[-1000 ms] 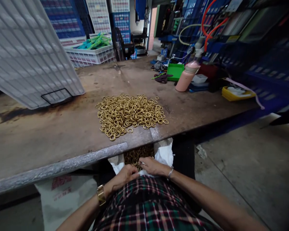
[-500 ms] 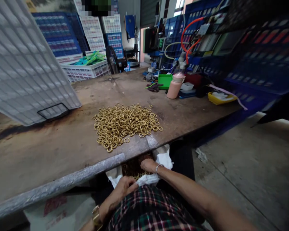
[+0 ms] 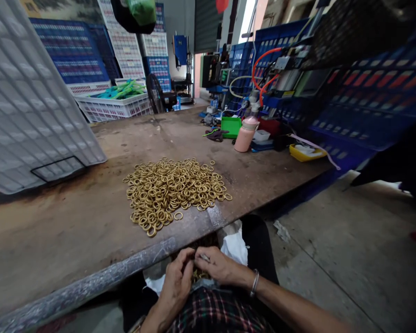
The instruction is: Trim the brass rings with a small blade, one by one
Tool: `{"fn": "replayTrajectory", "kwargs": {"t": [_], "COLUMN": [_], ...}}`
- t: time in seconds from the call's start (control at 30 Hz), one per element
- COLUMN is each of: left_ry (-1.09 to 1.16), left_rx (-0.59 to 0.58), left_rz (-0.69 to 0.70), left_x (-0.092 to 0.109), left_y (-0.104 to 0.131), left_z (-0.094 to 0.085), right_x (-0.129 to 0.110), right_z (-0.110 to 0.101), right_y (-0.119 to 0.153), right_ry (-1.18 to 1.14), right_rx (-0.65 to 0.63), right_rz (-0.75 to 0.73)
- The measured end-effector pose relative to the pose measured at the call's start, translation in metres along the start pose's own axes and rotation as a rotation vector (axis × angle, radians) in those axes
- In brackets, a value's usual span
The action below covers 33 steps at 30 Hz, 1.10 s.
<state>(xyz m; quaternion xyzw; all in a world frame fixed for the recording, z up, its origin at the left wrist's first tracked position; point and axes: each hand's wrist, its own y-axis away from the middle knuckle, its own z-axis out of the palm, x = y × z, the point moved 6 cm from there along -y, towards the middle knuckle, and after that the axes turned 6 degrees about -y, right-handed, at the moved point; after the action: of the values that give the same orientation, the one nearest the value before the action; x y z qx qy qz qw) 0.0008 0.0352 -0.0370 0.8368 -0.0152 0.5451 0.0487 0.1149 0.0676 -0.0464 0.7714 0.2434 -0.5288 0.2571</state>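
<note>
My left hand [image 3: 176,280] is closed over the lap, thumb and fingers bent together; whatever it holds is hidden. Beside it, fingertips almost meeting, my right hand [image 3: 220,267] has its fingers curled round a small greyish metal piece [image 3: 204,257], too small to name surely. Under both hands, a white sack [image 3: 235,245] lies open below the table edge, with brass-coloured rings [image 3: 198,275] inside it, mostly covered by the hands. On the table just ahead spreads a heap of similar brass-coloured rings [image 3: 175,185]; neither hand touches it.
The brown table [image 3: 69,236] has a plastic-wrapped front edge. A white crate [image 3: 38,101] stands at left. To the right are a pink bottle [image 3: 244,136], a green tray [image 3: 230,127] and a yellow dish [image 3: 307,152]. Blue crates [image 3: 353,101] rise behind them.
My right hand has come back out of the sack toward my body, now beside the left hand with a small metal piece in it. My left hand has risen slightly. The view has shifted.
</note>
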Motion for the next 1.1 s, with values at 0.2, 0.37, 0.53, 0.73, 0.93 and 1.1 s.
{"fn": "replayTrajectory", "kwargs": {"t": [0.2, 0.37, 0.53, 0.73, 0.93, 1.1], "left_ry": [0.192, 0.178, 0.223, 0.413, 0.627, 0.665], "left_rx": [0.104, 0.242, 0.280, 0.240, 0.096, 0.031], "left_rz": [-0.147, -0.132, -0.157, -0.304, -0.336, -0.323], "left_x": [0.007, 0.009, 0.012, 0.009, 0.007, 0.010], "left_y": [-0.009, -0.014, -0.015, -0.015, -0.014, -0.014], "left_z": [-0.011, -0.026, -0.032, -0.028, -0.023, -0.023], "right_x": [-0.008, -0.022, -0.028, -0.027, -0.029, -0.030], "right_z": [0.002, -0.004, -0.007, -0.008, -0.007, -0.006], "right_y": [-0.019, -0.035, -0.041, -0.045, -0.044, -0.044], "right_ry": [-0.431, -0.530, -0.551, -0.524, -0.615, -0.611], "right_rx": [0.058, 0.134, 0.122, 0.133, 0.095, 0.092], "right_rz": [0.124, 0.100, 0.116, 0.107, 0.130, 0.129]}}
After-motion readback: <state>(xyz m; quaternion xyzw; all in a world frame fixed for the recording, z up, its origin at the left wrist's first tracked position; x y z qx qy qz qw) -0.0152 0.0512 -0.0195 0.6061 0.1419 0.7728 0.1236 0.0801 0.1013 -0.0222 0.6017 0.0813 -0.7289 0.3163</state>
